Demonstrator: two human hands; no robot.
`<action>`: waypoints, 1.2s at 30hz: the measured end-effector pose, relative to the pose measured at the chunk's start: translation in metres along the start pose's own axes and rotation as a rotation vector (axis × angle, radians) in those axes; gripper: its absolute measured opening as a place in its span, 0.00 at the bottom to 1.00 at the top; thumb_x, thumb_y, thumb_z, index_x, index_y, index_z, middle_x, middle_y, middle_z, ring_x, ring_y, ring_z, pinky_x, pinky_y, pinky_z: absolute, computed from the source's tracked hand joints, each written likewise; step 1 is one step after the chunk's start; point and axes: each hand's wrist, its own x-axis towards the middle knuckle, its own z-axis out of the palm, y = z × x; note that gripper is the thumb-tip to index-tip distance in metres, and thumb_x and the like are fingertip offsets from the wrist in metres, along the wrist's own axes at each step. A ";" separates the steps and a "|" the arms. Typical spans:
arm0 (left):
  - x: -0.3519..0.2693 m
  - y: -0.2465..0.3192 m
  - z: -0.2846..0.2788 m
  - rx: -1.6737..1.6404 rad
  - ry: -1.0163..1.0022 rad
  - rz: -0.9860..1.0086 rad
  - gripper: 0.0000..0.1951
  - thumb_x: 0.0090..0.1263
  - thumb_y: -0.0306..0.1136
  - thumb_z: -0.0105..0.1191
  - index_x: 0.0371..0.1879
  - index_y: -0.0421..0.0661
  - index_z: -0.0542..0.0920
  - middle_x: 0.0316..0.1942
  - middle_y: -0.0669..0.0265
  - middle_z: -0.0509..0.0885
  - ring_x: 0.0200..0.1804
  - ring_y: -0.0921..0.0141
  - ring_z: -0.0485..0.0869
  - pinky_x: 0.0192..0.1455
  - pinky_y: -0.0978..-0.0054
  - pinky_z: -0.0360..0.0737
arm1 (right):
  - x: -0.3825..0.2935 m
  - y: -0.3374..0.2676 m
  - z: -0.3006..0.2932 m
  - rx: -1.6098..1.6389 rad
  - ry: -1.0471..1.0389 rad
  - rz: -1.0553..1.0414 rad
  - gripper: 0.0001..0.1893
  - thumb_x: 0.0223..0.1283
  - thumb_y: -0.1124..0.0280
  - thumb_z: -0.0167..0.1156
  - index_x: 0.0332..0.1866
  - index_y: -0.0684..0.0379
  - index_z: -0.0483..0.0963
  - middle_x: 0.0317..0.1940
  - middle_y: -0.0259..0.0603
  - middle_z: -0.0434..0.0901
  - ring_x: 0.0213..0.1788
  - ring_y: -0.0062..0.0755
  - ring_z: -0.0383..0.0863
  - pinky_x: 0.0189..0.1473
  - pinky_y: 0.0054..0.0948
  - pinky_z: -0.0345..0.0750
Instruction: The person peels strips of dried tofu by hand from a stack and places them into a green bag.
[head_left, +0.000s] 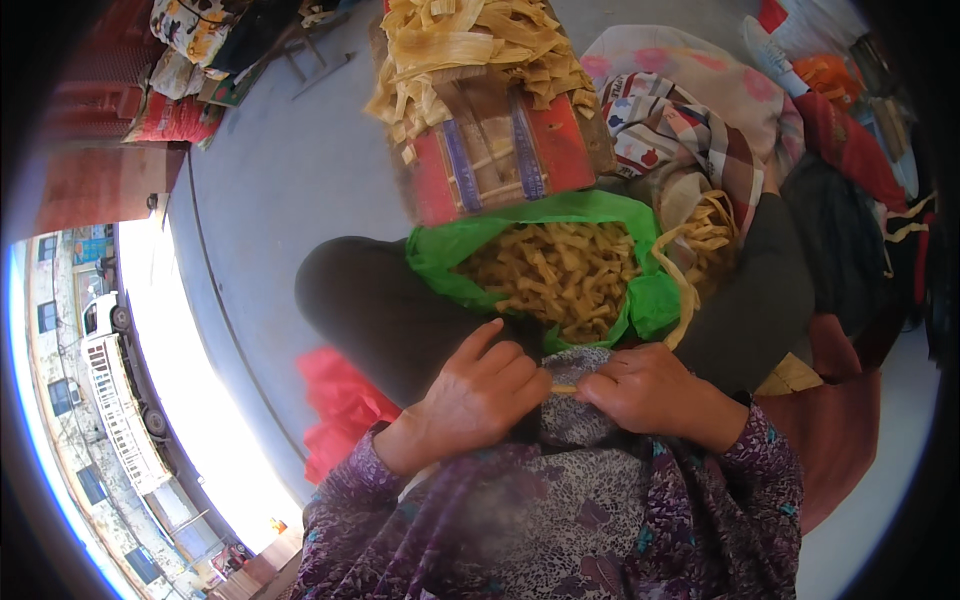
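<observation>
My left hand (487, 379) and my right hand (637, 386) pinch a short, thin pale-yellow strip (563, 389) between them, stretched level above my lap. Just beyond the hands, an open green plastic bag (652, 304) holds many short, knotted or folded yellowish pieces (562, 262). To the right of the bag lies a bundle of long yellowish strips (709, 229), and one strip trails down towards my right hand. What the strips are made of cannot be told for certain.
Flat yellowish strips (465, 49) are heaped on a red box (570, 142) ahead. Patterned cloths (675, 60) lie at the right, beside a person's red-clad leg (851, 142). A red plastic bag (341, 397) rests left of my leg. Filled sacks (172, 116) stand far left.
</observation>
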 end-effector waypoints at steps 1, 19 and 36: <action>-0.003 -0.001 -0.003 0.016 -0.015 0.009 0.07 0.58 0.32 0.64 0.35 0.50 0.84 0.32 0.70 0.82 0.42 0.68 0.84 0.65 0.52 0.78 | -0.004 -0.001 -0.005 0.034 -0.017 0.015 0.08 0.55 0.70 0.71 0.30 0.56 0.76 0.20 0.36 0.76 0.22 0.35 0.81 0.22 0.34 0.75; 0.074 -0.120 -0.054 -0.191 0.623 -0.457 0.05 0.66 0.25 0.63 0.39 0.43 0.86 0.33 0.58 0.86 0.36 0.55 0.83 0.42 0.62 0.80 | 0.150 0.087 -0.060 -0.206 0.588 0.006 0.06 0.64 0.71 0.66 0.40 0.58 0.77 0.26 0.43 0.79 0.29 0.44 0.83 0.29 0.38 0.77; 0.026 -0.048 -0.008 -0.451 0.446 -0.492 0.13 0.75 0.33 0.59 0.51 0.37 0.86 0.46 0.56 0.88 0.46 0.63 0.84 0.53 0.69 0.79 | 0.038 0.051 -0.027 -0.215 0.303 -0.006 0.10 0.55 0.74 0.66 0.42 0.60 0.79 0.27 0.38 0.76 0.29 0.37 0.79 0.30 0.31 0.77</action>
